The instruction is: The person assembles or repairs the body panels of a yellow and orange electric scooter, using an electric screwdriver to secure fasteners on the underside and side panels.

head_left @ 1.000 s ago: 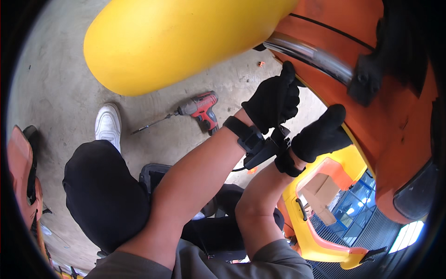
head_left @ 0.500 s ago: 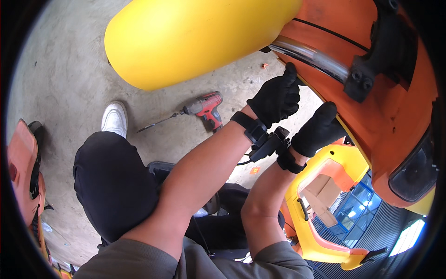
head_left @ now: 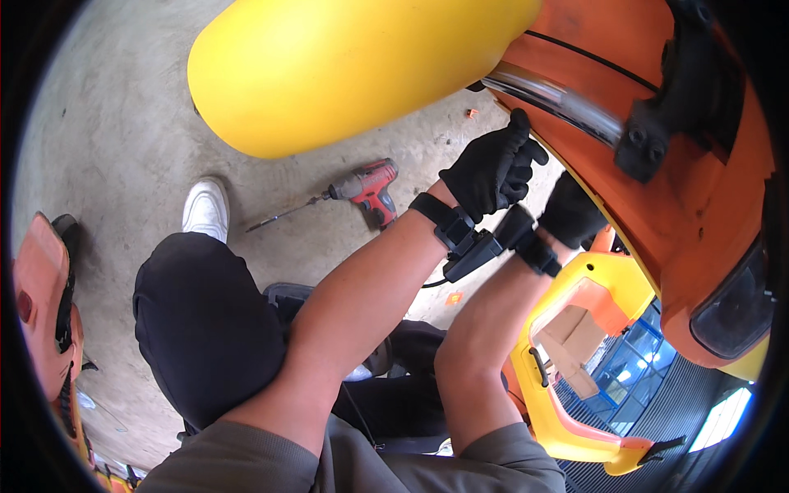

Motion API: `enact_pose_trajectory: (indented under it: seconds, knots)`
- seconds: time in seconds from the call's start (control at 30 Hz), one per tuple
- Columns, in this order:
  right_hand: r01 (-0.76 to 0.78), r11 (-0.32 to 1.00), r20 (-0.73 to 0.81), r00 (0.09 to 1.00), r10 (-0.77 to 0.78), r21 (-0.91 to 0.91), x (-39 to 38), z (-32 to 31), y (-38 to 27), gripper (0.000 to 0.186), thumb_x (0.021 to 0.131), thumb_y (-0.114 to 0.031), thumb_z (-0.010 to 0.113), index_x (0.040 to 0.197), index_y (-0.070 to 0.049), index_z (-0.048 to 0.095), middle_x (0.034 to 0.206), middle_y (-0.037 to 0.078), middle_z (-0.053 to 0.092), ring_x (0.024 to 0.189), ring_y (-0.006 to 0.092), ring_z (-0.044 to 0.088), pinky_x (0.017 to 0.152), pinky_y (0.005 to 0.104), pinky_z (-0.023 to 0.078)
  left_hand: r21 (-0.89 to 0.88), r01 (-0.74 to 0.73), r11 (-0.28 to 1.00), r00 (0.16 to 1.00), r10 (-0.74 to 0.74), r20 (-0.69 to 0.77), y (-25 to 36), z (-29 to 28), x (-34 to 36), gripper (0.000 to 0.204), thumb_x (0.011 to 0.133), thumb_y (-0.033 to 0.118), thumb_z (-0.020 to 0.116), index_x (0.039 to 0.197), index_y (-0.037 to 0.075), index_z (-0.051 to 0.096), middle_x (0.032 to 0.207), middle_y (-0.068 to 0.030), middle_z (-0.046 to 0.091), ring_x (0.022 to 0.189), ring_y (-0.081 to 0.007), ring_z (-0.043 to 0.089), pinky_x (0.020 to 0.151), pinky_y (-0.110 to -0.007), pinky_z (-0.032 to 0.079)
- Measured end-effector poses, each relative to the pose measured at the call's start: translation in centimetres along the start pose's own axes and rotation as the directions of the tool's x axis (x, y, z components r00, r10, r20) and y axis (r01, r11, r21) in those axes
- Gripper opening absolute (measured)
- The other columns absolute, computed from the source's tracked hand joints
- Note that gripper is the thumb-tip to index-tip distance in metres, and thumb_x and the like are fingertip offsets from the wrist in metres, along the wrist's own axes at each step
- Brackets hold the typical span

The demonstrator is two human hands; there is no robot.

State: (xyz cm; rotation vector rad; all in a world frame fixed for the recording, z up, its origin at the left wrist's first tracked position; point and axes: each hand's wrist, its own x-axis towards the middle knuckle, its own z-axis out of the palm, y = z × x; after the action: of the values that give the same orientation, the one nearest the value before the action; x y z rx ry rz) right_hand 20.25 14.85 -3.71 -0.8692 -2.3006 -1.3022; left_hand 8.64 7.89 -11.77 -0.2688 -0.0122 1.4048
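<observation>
Both my hands wear black gloves and are at the lower edge of an orange vehicle body panel (head_left: 690, 197). My left hand (head_left: 491, 174) has its fingers curled in and its thumb raised beside the panel's edge; whatever lies in the fingers is too small or hidden to make out. Under that edge reaches my right hand (head_left: 571, 212), its fingers hidden behind the panel. A shiny metal tube (head_left: 559, 105) runs along the panel to a black bracket (head_left: 641, 148). To the left of it is a large yellow fender (head_left: 353, 70).
A red and black power drill (head_left: 370, 191) with a long bit lies on the concrete floor (head_left: 123, 140), near my white shoe (head_left: 205, 209). A yellow body part (head_left: 567, 435) stands at lower right by cardboard (head_left: 571, 337). Another orange part (head_left: 41, 296) is at far left.
My right hand has moved up and in under the panel's edge, so its fingers no longer show. My left hand stays nearly in place, its index finger a little more extended.
</observation>
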Motion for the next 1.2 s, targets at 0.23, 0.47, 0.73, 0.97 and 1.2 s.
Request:
enact_pose_trajectory:
  seconds: [0.23,0.47,0.73,0.97,1.2]
  knots:
    - [-0.396,0.739,0.122,0.909,0.398,0.545,0.7,0.3,-1.7,0.029,0.094,-0.020,0.068,0.115,0.000,0.067,0.111,0.014,0.071,0.100,0.0303,0.068,0.087,0.0374,0.055,0.303,-0.092,0.949,0.994,0.105,-0.027,0.3,-0.5,0.2,0.062,0.096,0.062,0.051,0.093,0.000,0.061,0.059,0.0067,0.034,0.049,-0.0055,0.031,0.046,-0.022,0.027]
    - [-0.451,0.679,0.169,0.881,0.442,0.579,0.5,0.3,-2.2,0.027,0.094,-0.020,0.068,0.113,0.000,0.068,0.110,0.015,0.071,0.099,0.0305,0.069,0.087,0.0370,0.055,0.045,-0.007,0.999,1.000,0.006,0.013,0.5,-1.0,0.1,0.038,0.102,0.043,0.055,0.097,0.006,0.060,0.063,0.0063,0.038,0.053,-0.0063,0.037,0.048,-0.022,0.030]
    - [-0.463,0.677,0.182,0.876,0.446,0.572,-0.4,0.1,-2.2,0.025,0.094,-0.019,0.068,0.110,0.000,0.070,0.110,0.015,0.071,0.099,0.0307,0.069,0.086,0.0367,0.055,0.014,-0.131,0.991,0.991,0.131,0.023,-0.6,-0.9,0.4,0.035,0.099,0.043,0.059,0.095,0.008,0.059,0.062,0.0049,0.040,0.053,-0.0060,0.039,0.046,-0.022,0.029]
    - [-0.331,0.847,0.146,0.944,0.297,0.415,-1.0,0.8,-1.3,0.023,0.094,-0.018,0.068,0.107,0.000,0.071,0.109,0.015,0.072,0.098,0.0308,0.069,0.086,0.0363,0.055,0.014,0.003,1.000,0.993,-0.005,0.118,0.7,-2.1,1.1,0.032,0.101,0.042,0.057,0.089,0.012,0.056,0.060,0.0073,0.033,0.049,-0.0064,0.034,0.046,-0.023,0.028]
    - [-0.679,-0.148,0.688,0.666,0.289,0.720,-0.6,-3.1,-4.0,0.061,0.090,0.004,0.066,0.143,-0.003,0.038,0.135,0.011,0.053,0.119,0.0200,0.052,0.104,0.0367,0.043,0.134,0.051,0.990,0.999,-0.052,0.002,0.9,-1.4,0.6,0.043,0.098,0.055,0.054,0.077,0.019,0.044,0.059,0.0076,0.030,0.048,-0.0058,0.030,0.045,-0.023,0.027]
